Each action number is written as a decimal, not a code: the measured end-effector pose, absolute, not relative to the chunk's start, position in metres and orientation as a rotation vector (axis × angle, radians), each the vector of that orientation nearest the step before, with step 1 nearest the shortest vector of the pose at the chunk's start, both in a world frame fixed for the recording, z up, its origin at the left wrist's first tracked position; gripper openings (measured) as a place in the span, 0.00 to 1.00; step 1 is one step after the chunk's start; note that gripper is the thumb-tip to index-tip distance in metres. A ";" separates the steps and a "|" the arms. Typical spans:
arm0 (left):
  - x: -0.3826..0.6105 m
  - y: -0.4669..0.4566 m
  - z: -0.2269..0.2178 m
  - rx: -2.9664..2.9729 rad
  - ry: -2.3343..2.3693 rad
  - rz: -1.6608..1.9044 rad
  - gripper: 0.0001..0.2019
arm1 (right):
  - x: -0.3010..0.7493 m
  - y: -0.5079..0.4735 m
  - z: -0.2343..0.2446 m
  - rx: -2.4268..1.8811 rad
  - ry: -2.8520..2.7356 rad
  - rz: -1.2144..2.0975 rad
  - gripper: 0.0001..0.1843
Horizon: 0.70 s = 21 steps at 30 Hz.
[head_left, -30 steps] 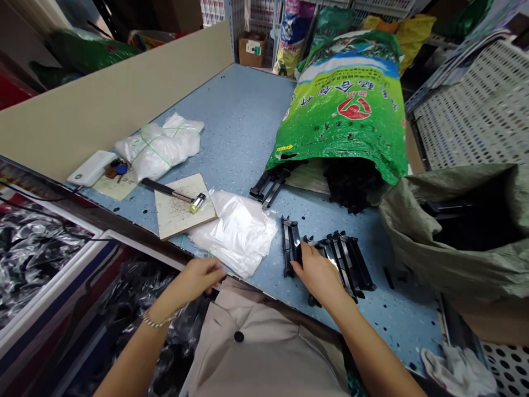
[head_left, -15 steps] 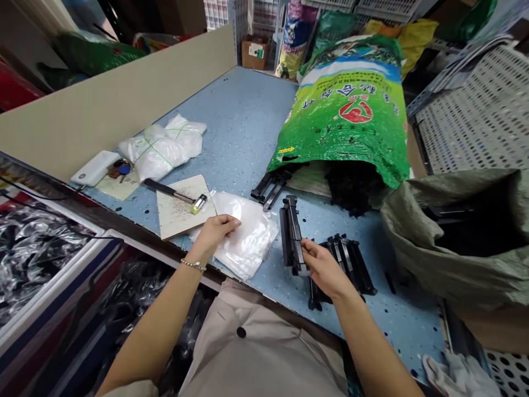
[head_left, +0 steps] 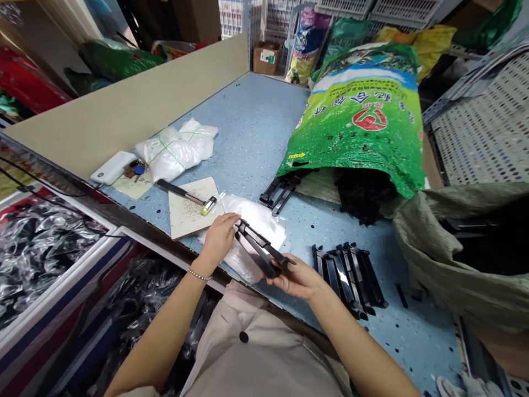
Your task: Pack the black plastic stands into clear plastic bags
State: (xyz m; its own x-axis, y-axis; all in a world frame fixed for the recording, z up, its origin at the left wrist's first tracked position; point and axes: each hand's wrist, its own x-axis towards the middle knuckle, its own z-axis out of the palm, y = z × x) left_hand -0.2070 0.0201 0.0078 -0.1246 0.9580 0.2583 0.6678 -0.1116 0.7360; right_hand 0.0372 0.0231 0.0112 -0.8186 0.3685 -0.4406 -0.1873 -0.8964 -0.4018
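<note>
My right hand point(head_left: 295, 278) is closed around the lower end of a small bundle of black plastic strips point(head_left: 260, 248), held slanting above a stack of clear plastic bags point(head_left: 258, 218). My left hand point(head_left: 221, 237) has its fingers closed at the upper end of these strips, over the left side of the bags. Whether its fingertips pinch a bag or the strips is hidden. To the right, several more black plastic strips point(head_left: 349, 275) lie side by side on the blue table point(head_left: 243, 127).
A hammer point(head_left: 185, 194) lies on a pale board point(head_left: 182, 212), left of the bags. Wrapped plastic bundles point(head_left: 176, 149) and a white box-shaped device point(head_left: 112, 167) lie behind. A large green sack point(head_left: 355, 121) spills black parts; an open grey-green sack point(head_left: 458, 286) stands right.
My right hand has brought the black plastic strips leftward, from beside the row to over the bags and up to my left hand. The camera view has shifted slightly.
</note>
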 end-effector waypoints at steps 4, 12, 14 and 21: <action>-0.192 0.005 0.019 1.963 1.713 1.102 0.23 | 0.031 0.024 0.001 -0.694 -0.222 2.721 0.12; -0.144 -0.052 0.062 2.175 1.244 0.862 0.29 | 0.007 0.011 0.024 -1.116 -1.172 1.877 0.06; -0.152 -0.063 0.075 2.193 1.340 0.799 0.25 | 0.013 -0.001 0.036 -1.016 -1.386 1.876 0.10; -0.252 -0.129 0.082 1.833 1.622 0.180 0.15 | 0.085 -0.007 0.082 -1.391 -2.060 1.524 0.19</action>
State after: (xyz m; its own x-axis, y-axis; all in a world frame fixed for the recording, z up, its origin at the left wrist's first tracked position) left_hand -0.2522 -0.1286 0.0816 0.2164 0.9216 -0.3223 0.8285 0.0013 0.5600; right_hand 0.0854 -0.0073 0.0820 -0.5251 0.7828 -0.3340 0.5482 0.0109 -0.8363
